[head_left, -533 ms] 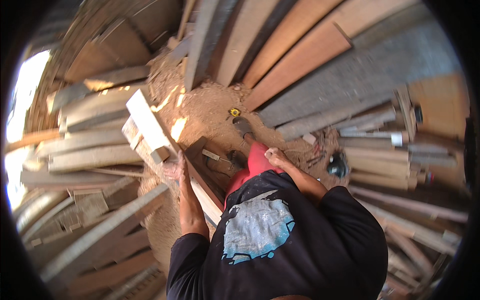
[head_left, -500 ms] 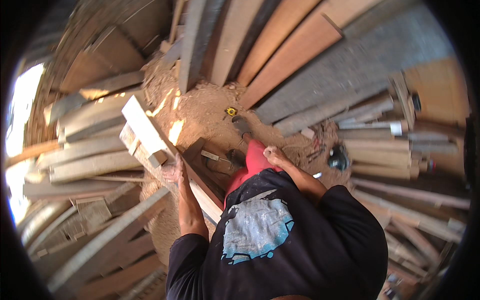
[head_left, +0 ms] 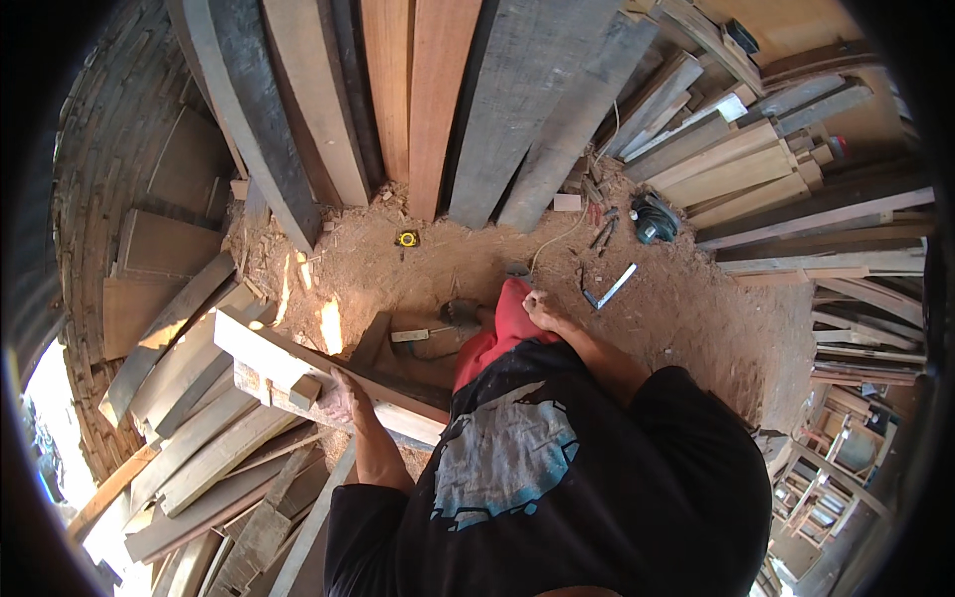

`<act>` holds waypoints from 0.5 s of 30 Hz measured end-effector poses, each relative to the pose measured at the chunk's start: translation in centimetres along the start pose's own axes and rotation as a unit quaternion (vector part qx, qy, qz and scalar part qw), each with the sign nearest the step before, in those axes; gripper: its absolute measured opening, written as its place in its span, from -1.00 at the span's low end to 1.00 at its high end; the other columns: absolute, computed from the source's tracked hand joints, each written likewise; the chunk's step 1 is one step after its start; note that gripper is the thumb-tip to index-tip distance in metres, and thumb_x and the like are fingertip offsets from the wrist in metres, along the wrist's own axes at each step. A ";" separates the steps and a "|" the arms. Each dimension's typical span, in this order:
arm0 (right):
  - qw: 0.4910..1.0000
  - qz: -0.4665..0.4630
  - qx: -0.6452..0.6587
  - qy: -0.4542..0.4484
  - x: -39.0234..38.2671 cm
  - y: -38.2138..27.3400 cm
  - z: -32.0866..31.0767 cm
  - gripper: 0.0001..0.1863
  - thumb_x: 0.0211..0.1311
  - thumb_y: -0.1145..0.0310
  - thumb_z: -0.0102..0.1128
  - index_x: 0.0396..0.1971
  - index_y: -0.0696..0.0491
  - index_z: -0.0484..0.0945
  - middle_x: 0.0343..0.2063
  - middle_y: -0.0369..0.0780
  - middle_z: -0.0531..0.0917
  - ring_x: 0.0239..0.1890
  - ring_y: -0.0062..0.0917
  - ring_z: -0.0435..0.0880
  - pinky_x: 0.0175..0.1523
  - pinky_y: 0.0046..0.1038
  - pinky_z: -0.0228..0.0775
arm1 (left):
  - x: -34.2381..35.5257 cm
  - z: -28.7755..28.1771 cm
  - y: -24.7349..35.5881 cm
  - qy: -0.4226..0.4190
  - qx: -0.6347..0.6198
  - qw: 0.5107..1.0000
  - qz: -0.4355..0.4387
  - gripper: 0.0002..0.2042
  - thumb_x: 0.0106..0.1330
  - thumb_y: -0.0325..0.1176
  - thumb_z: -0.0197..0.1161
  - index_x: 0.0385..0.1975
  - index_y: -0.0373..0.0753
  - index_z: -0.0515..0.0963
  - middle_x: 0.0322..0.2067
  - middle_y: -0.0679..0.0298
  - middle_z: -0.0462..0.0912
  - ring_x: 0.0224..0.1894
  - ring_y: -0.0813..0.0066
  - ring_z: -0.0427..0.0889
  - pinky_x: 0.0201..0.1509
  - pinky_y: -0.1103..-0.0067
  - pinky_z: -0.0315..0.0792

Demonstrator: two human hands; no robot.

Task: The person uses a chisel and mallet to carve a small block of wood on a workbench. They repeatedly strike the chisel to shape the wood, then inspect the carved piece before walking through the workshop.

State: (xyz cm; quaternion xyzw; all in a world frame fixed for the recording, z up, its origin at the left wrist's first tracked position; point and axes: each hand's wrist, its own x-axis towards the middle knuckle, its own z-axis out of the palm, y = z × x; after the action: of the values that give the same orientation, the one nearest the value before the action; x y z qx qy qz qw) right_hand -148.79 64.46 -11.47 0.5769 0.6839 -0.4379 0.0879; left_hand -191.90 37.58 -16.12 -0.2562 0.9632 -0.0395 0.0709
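My left hand (head_left: 340, 400) is closed on the side of a pale wooden board (head_left: 267, 345), which slants from the left toward my body. Beside its fingers a small wooden block (head_left: 304, 391) rests against the board. A lighter, rough piece of wood (head_left: 251, 384) lies under them. My right hand (head_left: 542, 310) is closed in a loose fist over my knee in red cloth (head_left: 509, 320); whatever it holds, if anything, is hidden. Beyond the board, a small pale strip tool (head_left: 410, 335) lies near my foot (head_left: 460, 313).
On the dusty floor are a yellow tape measure (head_left: 407, 239), a metal square (head_left: 617, 287), pliers (head_left: 603, 233) and a dark green power tool (head_left: 652, 220) with a cord. Long planks (head_left: 438, 109) lean at the far side. Stacked timber (head_left: 214, 438) lies left; more wood (head_left: 736, 174) is right.
My view has turned to the right, so the planks and floor tools appear shifted leftward. My left hand stays on the board, and my right hand stays over the knee.
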 end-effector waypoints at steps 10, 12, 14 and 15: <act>1.000 -0.001 -0.030 -0.005 0.0 9.4 1.8 -0.66 0.34 0.11 0.09 -0.23 0.10 0.61 -0.14 0.07 0.67 -0.02 0.01 0.64 0.07 -0.12 0.50 | 0.3 -3.5 -2.7 0.576 0.292 0.709 0.283 -0.07 0.33 0.39 0.00 0.49 -0.26 0.12 0.48 -0.04 0.11 0.54 -0.05 0.00 0.53 -0.04 -0.15; 0.997 0.045 -0.057 -0.022 -0.5 9.8 1.2 -0.64 0.35 0.10 0.07 -0.23 0.11 0.60 -0.11 0.08 0.67 0.00 0.01 0.64 0.08 -0.12 0.50 | 1.8 -2.7 -3.7 0.802 0.341 0.356 0.337 -0.22 0.47 0.25 -0.10 0.49 -0.21 0.13 0.52 0.02 0.01 0.55 -0.01 -0.04 0.58 0.13 -0.27; 0.999 0.037 -0.035 -0.005 -1.3 10.2 0.1 -0.65 0.36 0.11 0.06 -0.22 0.11 0.60 -0.13 0.05 0.67 -0.02 -0.03 0.64 0.07 -0.14 0.49 | 3.0 -1.7 -4.1 0.797 0.318 0.346 0.379 -0.24 0.46 0.23 -0.06 0.49 -0.18 0.14 0.52 0.00 0.01 0.53 -0.05 0.00 0.57 0.11 -0.22; 0.998 0.053 -0.021 -0.005 -1.6 10.5 -0.5 -0.66 0.37 0.11 0.05 -0.22 0.10 0.60 -0.14 0.03 0.67 -0.03 -0.04 0.65 0.07 -0.15 0.49 | 3.2 -1.5 -4.3 0.791 0.307 0.355 0.391 -0.26 0.46 0.18 -0.03 0.49 -0.21 0.14 0.44 0.00 0.09 0.49 -0.03 0.07 0.56 0.11 -0.17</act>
State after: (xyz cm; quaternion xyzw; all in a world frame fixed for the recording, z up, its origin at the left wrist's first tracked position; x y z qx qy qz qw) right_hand -138.97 63.15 -15.36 0.6083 0.6607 -0.4212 0.1264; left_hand -192.83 32.31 -14.53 0.3391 0.4862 -0.4850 -0.6429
